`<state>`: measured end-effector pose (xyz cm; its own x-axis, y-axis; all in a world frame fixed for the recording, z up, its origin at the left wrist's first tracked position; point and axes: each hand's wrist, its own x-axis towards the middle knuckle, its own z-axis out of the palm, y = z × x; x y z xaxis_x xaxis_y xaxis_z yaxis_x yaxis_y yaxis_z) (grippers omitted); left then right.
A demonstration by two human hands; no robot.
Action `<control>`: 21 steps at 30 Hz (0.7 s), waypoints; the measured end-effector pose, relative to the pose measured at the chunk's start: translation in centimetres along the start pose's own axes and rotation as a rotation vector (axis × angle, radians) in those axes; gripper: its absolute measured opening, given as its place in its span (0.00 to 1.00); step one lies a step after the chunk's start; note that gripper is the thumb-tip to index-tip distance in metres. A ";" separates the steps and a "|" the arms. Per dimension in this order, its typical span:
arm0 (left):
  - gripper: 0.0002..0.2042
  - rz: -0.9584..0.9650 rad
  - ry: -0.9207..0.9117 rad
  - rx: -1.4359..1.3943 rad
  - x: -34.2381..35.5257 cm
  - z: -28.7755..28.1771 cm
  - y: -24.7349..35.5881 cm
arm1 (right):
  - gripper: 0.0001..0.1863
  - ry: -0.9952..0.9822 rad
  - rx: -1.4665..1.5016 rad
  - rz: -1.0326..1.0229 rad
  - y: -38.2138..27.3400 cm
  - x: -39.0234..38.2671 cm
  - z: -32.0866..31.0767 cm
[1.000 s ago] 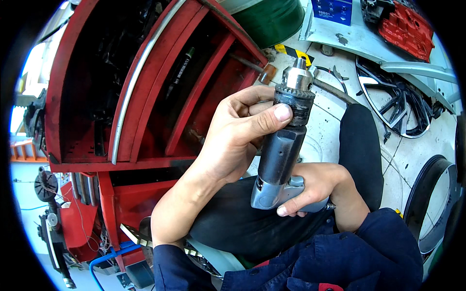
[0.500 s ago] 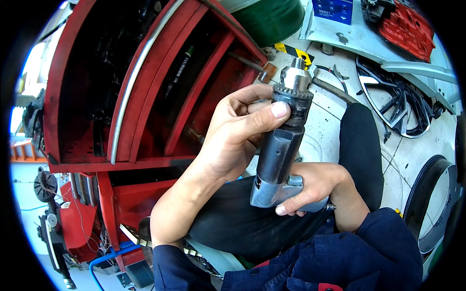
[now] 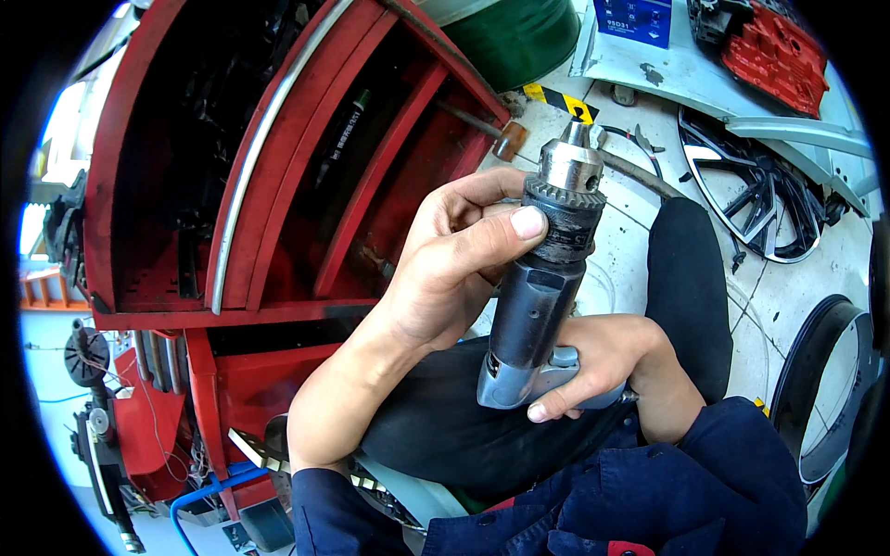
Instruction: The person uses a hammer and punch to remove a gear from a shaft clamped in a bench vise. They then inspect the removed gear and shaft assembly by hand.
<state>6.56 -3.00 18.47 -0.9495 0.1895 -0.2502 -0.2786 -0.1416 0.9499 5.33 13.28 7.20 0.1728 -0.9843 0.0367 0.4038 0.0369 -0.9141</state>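
Note:
A pneumatic drill (image 3: pixel 530 310) stands nearly upright over my lap, its silver chuck nose pointing up and away from me. My left hand (image 3: pixel 464 246) grips the black knurled chuck sleeve (image 3: pixel 562 222), thumb across its near side and the other fingers partly hidden behind it. Lower down, my right hand (image 3: pixel 607 357) wraps around the drill's grey handle (image 3: pixel 553 372), with the thumb stretched along it. The chuck's jaws at the tip hold no bit that I can see.
A red tool chest (image 3: pixel 269 167) with open compartments fills the left, and a hammer (image 3: pixel 508 141) lies at its right edge. Behind stands a green drum (image 3: pixel 514 42). On the right are an alloy wheel (image 3: pixel 760 195), a black rim (image 3: pixel 816 389) and a red engine part (image 3: pixel 779 60).
The drill has tilted slightly, its chuck end shifting a little right and down. My left hand has moved with it, thumb still on the sleeve.

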 end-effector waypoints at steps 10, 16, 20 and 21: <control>0.46 -0.073 -0.202 -0.212 0.8 1.8 -1.5 | 0.22 0.213 -0.004 0.080 -0.3 -1.0 0.3; 0.17 -0.246 -0.196 0.375 -0.2 1.9 -2.9 | 0.27 0.286 -0.482 0.080 -0.6 -3.0 -0.2; 0.10 -0.382 -0.180 0.491 0.4 3.6 -2.4 | 0.25 0.656 -0.887 0.464 -3.6 -11.5 -5.4; 0.11 -0.294 -0.222 0.563 0.9 4.0 -2.1 | 0.24 0.834 -0.823 0.411 -6.0 -13.0 -5.4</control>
<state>6.82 1.32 16.99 -0.7765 0.3466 -0.5263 -0.3463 0.4631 0.8159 -4.19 24.89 9.98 -0.5923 -0.7460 -0.3045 -0.2809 0.5454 -0.7897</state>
